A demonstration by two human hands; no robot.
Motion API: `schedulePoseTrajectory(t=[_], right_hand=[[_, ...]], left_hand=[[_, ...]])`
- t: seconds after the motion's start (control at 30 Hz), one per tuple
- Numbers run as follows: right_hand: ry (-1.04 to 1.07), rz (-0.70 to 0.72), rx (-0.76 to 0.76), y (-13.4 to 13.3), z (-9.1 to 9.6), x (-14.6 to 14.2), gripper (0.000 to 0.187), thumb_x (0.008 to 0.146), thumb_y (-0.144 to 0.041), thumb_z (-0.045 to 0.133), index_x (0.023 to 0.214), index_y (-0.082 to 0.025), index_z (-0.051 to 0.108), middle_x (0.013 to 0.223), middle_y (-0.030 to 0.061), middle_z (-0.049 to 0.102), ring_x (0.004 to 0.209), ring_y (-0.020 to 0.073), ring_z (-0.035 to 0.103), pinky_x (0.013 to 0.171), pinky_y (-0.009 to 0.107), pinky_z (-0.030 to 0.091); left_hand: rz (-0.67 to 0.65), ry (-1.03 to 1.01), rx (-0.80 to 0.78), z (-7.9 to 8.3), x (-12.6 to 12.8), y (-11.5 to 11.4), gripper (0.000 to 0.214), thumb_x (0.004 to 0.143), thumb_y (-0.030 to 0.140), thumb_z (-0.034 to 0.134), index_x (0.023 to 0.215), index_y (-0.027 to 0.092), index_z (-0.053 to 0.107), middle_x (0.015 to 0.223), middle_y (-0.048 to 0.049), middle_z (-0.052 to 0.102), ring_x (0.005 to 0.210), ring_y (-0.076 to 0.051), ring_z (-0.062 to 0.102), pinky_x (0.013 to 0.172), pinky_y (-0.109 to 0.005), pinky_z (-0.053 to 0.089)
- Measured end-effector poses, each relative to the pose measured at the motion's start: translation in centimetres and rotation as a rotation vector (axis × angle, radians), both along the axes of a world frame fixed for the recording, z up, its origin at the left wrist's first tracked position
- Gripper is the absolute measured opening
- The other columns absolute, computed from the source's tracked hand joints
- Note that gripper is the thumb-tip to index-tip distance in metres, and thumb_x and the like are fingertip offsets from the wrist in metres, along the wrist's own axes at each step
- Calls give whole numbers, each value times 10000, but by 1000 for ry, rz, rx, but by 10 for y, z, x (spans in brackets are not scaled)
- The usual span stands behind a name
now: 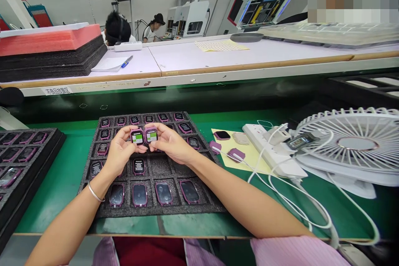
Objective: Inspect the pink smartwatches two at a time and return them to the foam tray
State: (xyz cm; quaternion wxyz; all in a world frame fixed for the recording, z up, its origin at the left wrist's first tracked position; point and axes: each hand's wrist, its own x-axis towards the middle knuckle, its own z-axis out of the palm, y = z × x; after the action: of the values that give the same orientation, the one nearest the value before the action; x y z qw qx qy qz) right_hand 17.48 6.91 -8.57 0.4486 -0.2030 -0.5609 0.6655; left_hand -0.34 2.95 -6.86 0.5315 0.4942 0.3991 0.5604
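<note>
My left hand (123,145) pinches a purple smartwatch body (137,137) whose lit screen shows green and white blocks. A matching watch body (151,135) is held between the thumb and fingers of my right hand (168,143). The two watches are side by side, screens facing me, above a black foam tray (149,210). Purple-framed watches sit in many of the tray's pockets. Several show white text on dark screens, such as one watch (139,166) below my hands. Along the front row, watches (163,193) have dark screens. My forearms hide some pockets.
At left lies another foam tray (46,162) of watches. On the right are a yellow sheet (229,162) with several watch parts, a white power strip (271,149), loose white cables and a white fan (352,145). A raised shelf (174,60) runs behind; people sit beyond it.
</note>
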Motion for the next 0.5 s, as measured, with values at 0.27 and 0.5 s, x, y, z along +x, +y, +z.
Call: schedulePoseTrajectory(t=[0.27, 0.5], right_hand=[[-5, -48, -96, 0, -1, -3, 284, 828, -360, 703, 1043, -200, 607, 793, -24, 581, 551, 82, 520, 526, 230, 438], [8, -49, -92, -2, 1, -2, 360, 755, -344, 783, 1042, -202, 618, 790, -33, 592, 540, 81, 525, 522, 235, 434]], left_hand=[[-15, -20, -71, -1, -1, 1, 347, 800, 387, 653, 1060, 170, 580, 883, -19, 659, 591, -171, 718, 581, -311, 618], [-39, -59, -78, 3, -2, 0, 332, 728, 281, 654, 1039, 174, 605, 972, -27, 658, 603, -174, 720, 589, -325, 619]])
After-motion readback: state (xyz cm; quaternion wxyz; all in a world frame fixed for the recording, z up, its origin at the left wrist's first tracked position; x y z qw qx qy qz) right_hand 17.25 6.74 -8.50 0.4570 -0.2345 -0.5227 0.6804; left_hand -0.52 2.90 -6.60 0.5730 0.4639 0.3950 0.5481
